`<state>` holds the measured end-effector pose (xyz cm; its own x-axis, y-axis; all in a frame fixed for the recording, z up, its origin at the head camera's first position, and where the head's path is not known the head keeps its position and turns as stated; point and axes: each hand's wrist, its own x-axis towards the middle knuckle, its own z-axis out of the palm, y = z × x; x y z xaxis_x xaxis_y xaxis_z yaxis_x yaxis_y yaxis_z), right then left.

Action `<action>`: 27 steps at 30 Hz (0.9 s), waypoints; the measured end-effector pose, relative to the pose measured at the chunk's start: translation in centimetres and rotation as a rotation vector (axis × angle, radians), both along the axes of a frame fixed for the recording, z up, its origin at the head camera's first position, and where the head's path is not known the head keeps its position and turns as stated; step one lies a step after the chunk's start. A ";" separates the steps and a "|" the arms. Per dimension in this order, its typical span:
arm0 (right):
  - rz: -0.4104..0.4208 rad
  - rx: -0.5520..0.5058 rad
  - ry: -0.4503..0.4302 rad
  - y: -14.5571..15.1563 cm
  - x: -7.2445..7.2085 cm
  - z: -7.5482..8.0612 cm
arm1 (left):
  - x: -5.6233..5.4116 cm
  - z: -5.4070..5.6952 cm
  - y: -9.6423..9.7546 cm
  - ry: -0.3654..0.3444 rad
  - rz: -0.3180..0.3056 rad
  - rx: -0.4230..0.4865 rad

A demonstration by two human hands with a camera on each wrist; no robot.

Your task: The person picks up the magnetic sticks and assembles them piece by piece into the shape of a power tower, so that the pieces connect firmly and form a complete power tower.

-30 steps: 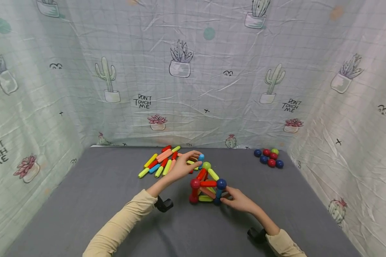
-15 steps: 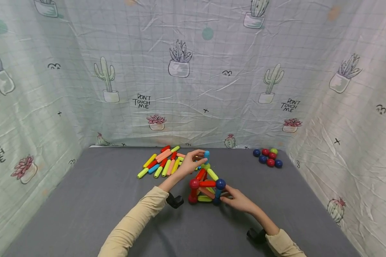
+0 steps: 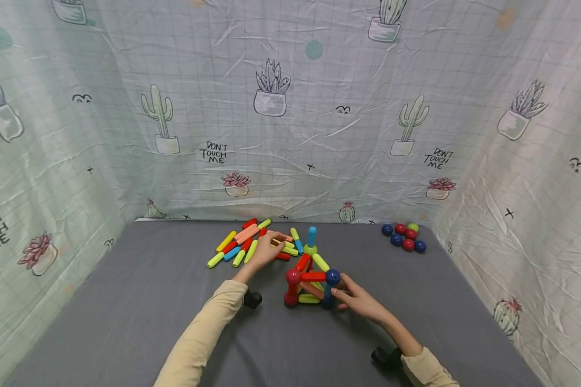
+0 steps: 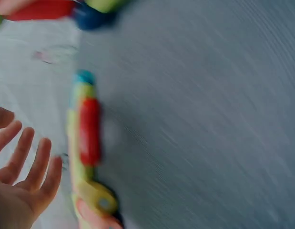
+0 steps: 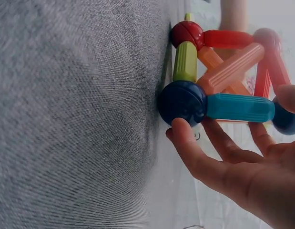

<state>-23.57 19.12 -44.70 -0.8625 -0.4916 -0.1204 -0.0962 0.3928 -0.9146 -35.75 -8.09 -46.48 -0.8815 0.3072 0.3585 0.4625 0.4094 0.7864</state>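
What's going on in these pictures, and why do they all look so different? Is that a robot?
No robot here, just a person's bare left hand and right hand. The wide picture is taken from the person's head, looking forward and down. The other two are taken from the wrists, one each, so the gray table looks tipped sideways there.

On the table are loose colorful sticks, a little group of balls, and a frame built from sticks and balls. A light blue stick stands up on the frame's green ball.

The right hand holds the frame's side. The left hand is over the loose sticks, holding nothing.
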 end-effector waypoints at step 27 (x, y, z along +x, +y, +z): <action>0.027 -0.024 -0.005 0.6 -0.8 0.1 | 3.7 6.0 2.2 0.182 -0.108 -0.335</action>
<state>-24.32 19.68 -44.56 -0.8484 -0.5173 -0.1126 -0.1015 0.3677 -0.9244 -32.08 -5.91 -40.49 -0.7693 0.5210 0.3698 0.6362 0.5712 0.5186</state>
